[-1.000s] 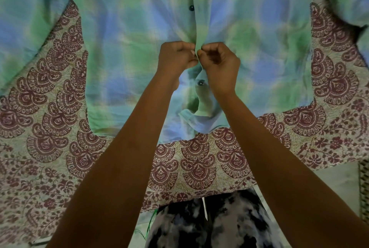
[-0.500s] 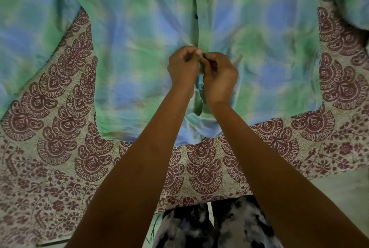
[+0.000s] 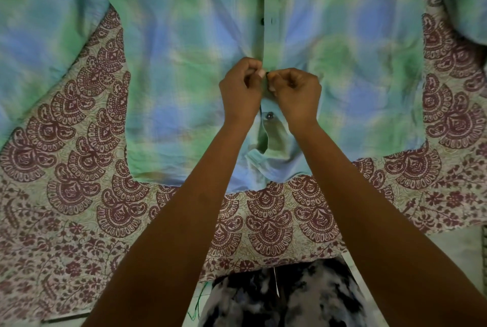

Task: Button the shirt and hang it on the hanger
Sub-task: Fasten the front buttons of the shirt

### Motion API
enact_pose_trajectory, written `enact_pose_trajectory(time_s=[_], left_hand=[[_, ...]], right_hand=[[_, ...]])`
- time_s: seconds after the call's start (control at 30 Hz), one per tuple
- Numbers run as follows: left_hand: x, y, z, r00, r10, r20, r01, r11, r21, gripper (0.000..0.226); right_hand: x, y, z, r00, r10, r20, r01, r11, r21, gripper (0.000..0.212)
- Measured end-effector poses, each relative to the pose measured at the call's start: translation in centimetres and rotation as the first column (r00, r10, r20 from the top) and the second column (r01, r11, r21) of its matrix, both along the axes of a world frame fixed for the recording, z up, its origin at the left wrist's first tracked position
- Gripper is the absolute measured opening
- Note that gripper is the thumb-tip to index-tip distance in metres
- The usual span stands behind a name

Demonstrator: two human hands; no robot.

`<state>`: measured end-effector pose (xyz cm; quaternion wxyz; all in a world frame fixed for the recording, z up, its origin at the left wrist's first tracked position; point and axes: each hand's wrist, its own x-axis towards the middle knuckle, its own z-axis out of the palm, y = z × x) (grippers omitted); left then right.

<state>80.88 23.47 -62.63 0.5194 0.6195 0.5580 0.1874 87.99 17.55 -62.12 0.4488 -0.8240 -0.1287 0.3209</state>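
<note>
Shirt (image 3: 171,50) lay flat on sheet (image 3: 79,195), centre to 12 o'clock. Left hand (image 3: 241,89) and right hand (image 3: 296,92) pinched its placket (image 3: 271,44), parted slightly since a half-second before; button (image 3: 267,73) showing between, probably nearly fastened.

A sheet (image 3: 79,195) printed with maroon paisley and flowers carries the shirt (image 3: 184,63), which lies flat on it under the left hand (image 3: 241,92) and right hand (image 3: 296,94). Bare sheet shows nearer than both hands.
</note>
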Motion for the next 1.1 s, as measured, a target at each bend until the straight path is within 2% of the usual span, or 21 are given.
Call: enact_pose_trajectory(time_s=[0.13,0.2,0.3,0.43,0.53,0.57,0.63,0.67,0.73,0.83,0.97,1.03,1.1], left_hand=[[-0.5,0.5,0.1,0.997,-0.066,-0.036,0.067,0.997,0.026,0.011],[-0.6,0.9,0.1,0.998,-0.041,-0.039,0.039,0.998,-0.050,0.011],[-0.6,1.8,-0.1,1.000,0.021,-0.023,-0.024,0.990,-0.136,0.010],[-0.8,1.9,0.4,0.993,-0.057,-0.104,0.061,0.997,0.036,0.006],[-1.1,2.2,0.5,0.989,-0.089,-0.119,0.095,0.994,0.050,0.009],[-1.1,2.7,0.5,0.988,-0.091,-0.128,0.095,0.995,0.031,0.010],[-1.0,3.4,0.6,0.988,-0.083,-0.131,0.085,0.996,0.012,0.011],[-0.7,3.9,0.9,0.990,-0.066,-0.123,0.069,0.997,0.020,0.012],[-0.2,4.5,1.4,0.994,-0.043,-0.102,0.047,0.998,0.035,0.011],[0.9,5.8,1.8,0.996,-0.030,-0.087,0.035,0.997,0.062,0.008],[2.0,7.7,1.3,0.998,-0.007,-0.068,0.011,0.998,0.055,0.015],[2.4,8.4,0.9,0.997,-0.009,-0.075,0.012,0.999,0.042,0.016],[2.8,8.8,0.6,0.995,-0.034,-0.093,0.037,0.999,0.036,0.015]], right_hand=[[1.0,0.6,-0.2,0.988,0.016,-0.154,-0.020,1.000,-0.022,0.021],[1.5,0.9,-0.1,0.971,0.017,-0.240,-0.021,1.000,-0.013,0.031],[1.9,1.6,0.6,0.943,0.069,-0.326,-0.069,0.998,0.011,0.028],[2.6,1.7,1.3,0.891,0.125,-0.436,-0.127,0.992,0.025,0.015],[2.8,1.2,1.0,0.889,0.118,-0.443,-0.138,0.990,-0.014,0.012],[2.9,1.3,0.7,0.915,0.130,-0.383,-0.150,0.988,-0.024,0.015],[2.9,1.3,0.4,0.978,0.185,-0.098,-0.193,0.979,-0.071,0.013],[3.0,1.7,0.5,0.980,0.196,0.045,-0.192,0.979,-0.074,0.006],[2.8,2.3,1.1,0.960,0.192,0.206,-0.190,0.981,-0.026,0.013],[2.4,3.8,1.4,0.901,0.310,0.303,-0.311,0.949,-0.047,0.025],[3.1,5.8,0.9,0.800,0.495,0.339,-0.404,0.862,-0.307,0.040],[3.5,6.4,0.7,0.775,0.521,0.358,-0.400,0.843,-0.361,0.038],[3.9,6.6,0.5,0.799,0.487,0.353,-0.356,0.856,-0.375,0.032]])
